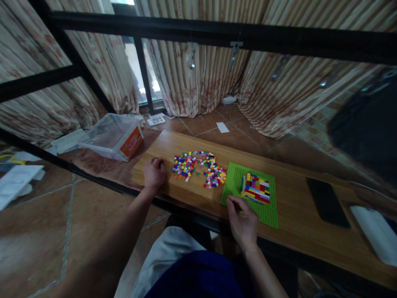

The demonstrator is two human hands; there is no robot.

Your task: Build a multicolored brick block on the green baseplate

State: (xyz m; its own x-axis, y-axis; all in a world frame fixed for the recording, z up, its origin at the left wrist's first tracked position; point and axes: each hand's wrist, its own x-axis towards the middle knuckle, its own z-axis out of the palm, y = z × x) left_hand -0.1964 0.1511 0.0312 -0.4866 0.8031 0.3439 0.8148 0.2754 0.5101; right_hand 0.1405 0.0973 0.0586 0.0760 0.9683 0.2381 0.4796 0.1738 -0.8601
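Note:
My left hand [154, 172] rests on the wooden table, its fingers curled closed and no brick showing in them. Just right of it lies a loose spread of small coloured toy bricks [185, 164], with a second cluster [214, 173] reaching the green baseplate [232, 178]. On the baseplate stands a block-shaped build of multicoloured bricks [256, 188]. My right hand [243, 219] is over the baseplate's near left edge, left of and nearer than the build. Its thumb and fingertips are pinched together; whatever is between them is too small to make out.
A black phone-like slab [328, 202] and a white object [375, 234] lie on the table [291, 182] at right. A clear plastic bin [108, 134] with an orange label sits beyond the left end. A black metal frame [198, 31] crosses before the curtains.

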